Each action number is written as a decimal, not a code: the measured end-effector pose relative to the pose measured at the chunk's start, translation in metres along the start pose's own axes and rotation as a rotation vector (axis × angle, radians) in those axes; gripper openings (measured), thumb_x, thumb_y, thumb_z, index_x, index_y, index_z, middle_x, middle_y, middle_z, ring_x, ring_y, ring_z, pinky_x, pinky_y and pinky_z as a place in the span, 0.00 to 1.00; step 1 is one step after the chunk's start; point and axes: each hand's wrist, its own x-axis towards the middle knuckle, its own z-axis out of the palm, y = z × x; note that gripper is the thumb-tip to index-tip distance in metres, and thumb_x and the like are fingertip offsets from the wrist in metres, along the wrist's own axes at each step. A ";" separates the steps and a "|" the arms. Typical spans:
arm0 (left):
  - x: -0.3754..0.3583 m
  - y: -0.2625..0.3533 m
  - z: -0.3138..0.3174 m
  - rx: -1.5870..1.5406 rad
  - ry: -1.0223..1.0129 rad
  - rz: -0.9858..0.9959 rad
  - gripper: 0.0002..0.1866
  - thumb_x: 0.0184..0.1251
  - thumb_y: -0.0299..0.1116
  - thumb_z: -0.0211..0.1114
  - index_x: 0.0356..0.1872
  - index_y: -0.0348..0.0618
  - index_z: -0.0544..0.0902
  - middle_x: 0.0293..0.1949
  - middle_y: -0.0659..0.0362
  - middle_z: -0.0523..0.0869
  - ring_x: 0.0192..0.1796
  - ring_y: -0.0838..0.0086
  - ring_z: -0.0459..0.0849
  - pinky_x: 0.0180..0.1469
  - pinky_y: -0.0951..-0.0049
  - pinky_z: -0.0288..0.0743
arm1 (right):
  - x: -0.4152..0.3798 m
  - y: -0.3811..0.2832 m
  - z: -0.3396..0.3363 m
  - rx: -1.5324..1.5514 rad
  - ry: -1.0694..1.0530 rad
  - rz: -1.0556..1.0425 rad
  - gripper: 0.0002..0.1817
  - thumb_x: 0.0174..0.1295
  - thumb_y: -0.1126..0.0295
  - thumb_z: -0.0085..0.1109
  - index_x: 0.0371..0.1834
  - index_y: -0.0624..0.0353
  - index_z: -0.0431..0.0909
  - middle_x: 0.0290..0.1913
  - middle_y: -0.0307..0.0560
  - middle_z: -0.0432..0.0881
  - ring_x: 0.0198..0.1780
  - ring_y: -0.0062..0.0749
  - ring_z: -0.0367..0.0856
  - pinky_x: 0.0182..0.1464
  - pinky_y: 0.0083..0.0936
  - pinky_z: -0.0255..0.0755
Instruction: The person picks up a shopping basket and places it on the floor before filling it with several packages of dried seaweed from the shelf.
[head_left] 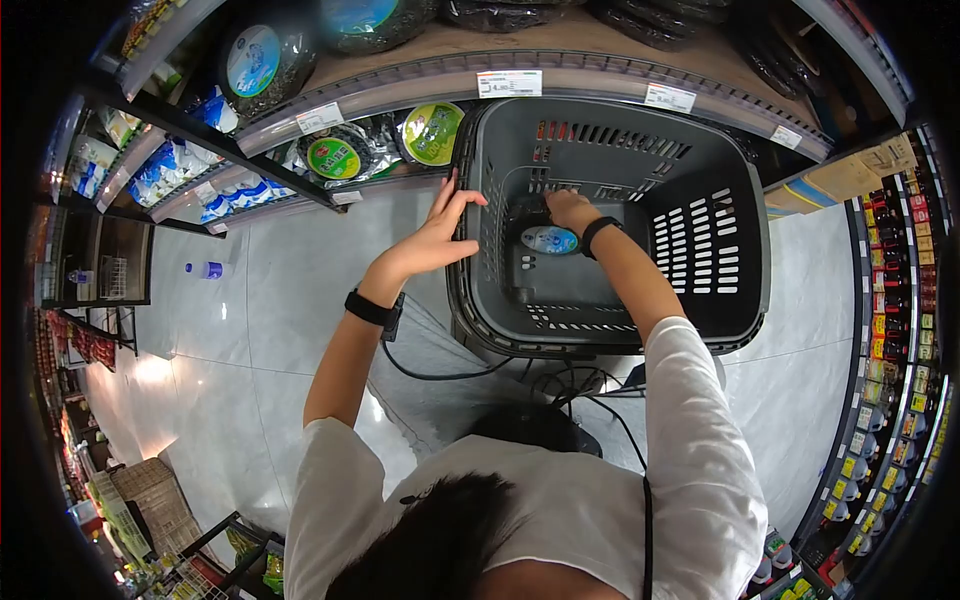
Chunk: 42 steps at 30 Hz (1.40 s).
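A dark grey shopping basket (740, 175) with slotted sides stands in front of me, its opening facing up. On its bottom lies a dark pack (550, 240) with a blue and white oval label, much like the round packs on the shelf. My right hand (574, 212) reaches down inside with its fingers curled at the pack's far edge; the fingertips are partly hidden. By the basket's left rim is my left hand (452, 228), fingers spread and holding nothing, the tips at or just beside the rim.
Behind the basket, shelves carry round dark packs (262, 62), green-labelled packs (338, 155) and price tags (509, 83). Bottles line shelving (885, 330) at the right. A purple-labelled bottle (205, 270) lies on the floor at the left. Black cables (575, 382) hang near my body.
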 end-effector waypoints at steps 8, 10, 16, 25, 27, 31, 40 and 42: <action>-0.007 -0.004 -0.010 0.007 0.027 0.006 0.27 0.50 0.32 0.58 0.54 0.56 0.63 0.68 0.38 0.34 0.70 0.46 0.28 0.66 0.50 0.38 | 0.018 -0.007 -0.010 -0.153 0.316 0.035 0.22 0.58 0.73 0.46 0.57 0.50 0.64 0.51 0.50 0.72 0.52 0.46 0.72 0.50 0.39 0.71; -0.006 -0.004 -0.009 -0.007 0.029 0.025 0.27 0.50 0.33 0.58 0.54 0.56 0.63 0.68 0.38 0.35 0.70 0.46 0.28 0.66 0.50 0.39 | 0.025 -0.006 0.001 -0.149 0.393 0.042 0.22 0.57 0.73 0.47 0.57 0.50 0.64 0.50 0.50 0.72 0.50 0.45 0.74 0.47 0.37 0.73; -0.006 -0.005 -0.007 -0.006 0.036 0.028 0.28 0.49 0.33 0.59 0.55 0.57 0.63 0.67 0.37 0.36 0.70 0.45 0.29 0.66 0.52 0.40 | 0.017 -0.015 0.006 -0.290 0.630 0.080 0.17 0.55 0.74 0.50 0.49 0.54 0.66 0.45 0.52 0.73 0.41 0.42 0.79 0.37 0.32 0.77; -0.005 -0.006 -0.012 0.110 0.004 0.037 0.27 0.50 0.37 0.60 0.54 0.56 0.63 0.67 0.35 0.37 0.70 0.43 0.31 0.66 0.52 0.42 | -0.010 -0.020 -0.037 0.053 0.535 0.069 0.12 0.55 0.68 0.52 0.42 0.59 0.71 0.37 0.56 0.80 0.40 0.50 0.79 0.40 0.40 0.75; -0.005 -0.001 -0.016 0.206 -0.017 0.015 0.27 0.51 0.38 0.60 0.54 0.55 0.62 0.67 0.35 0.38 0.70 0.43 0.34 0.66 0.53 0.44 | -0.029 -0.030 -0.065 0.162 0.505 0.050 0.13 0.55 0.67 0.52 0.42 0.60 0.71 0.37 0.58 0.79 0.40 0.53 0.79 0.41 0.43 0.74; -0.006 0.009 -0.021 0.346 -0.070 -0.048 0.28 0.52 0.43 0.59 0.55 0.53 0.62 0.66 0.35 0.41 0.69 0.43 0.39 0.66 0.55 0.47 | -0.051 -0.053 -0.103 0.323 0.637 -0.069 0.13 0.54 0.66 0.53 0.39 0.62 0.73 0.34 0.58 0.80 0.38 0.51 0.79 0.41 0.41 0.73; -0.021 -0.016 -0.044 0.478 -0.064 -0.128 0.29 0.50 0.43 0.60 0.54 0.49 0.62 0.66 0.36 0.44 0.69 0.44 0.41 0.67 0.56 0.46 | -0.095 -0.078 -0.145 0.571 0.703 -0.267 0.11 0.53 0.66 0.56 0.34 0.62 0.76 0.34 0.56 0.80 0.39 0.51 0.78 0.42 0.38 0.72; -0.033 -0.006 -0.055 0.454 -0.056 -0.125 0.27 0.49 0.37 0.61 0.51 0.46 0.62 0.64 0.33 0.48 0.70 0.44 0.38 0.66 0.56 0.47 | -0.101 -0.073 -0.147 0.542 0.716 -0.299 0.10 0.53 0.67 0.56 0.33 0.62 0.76 0.34 0.55 0.80 0.39 0.51 0.78 0.42 0.38 0.72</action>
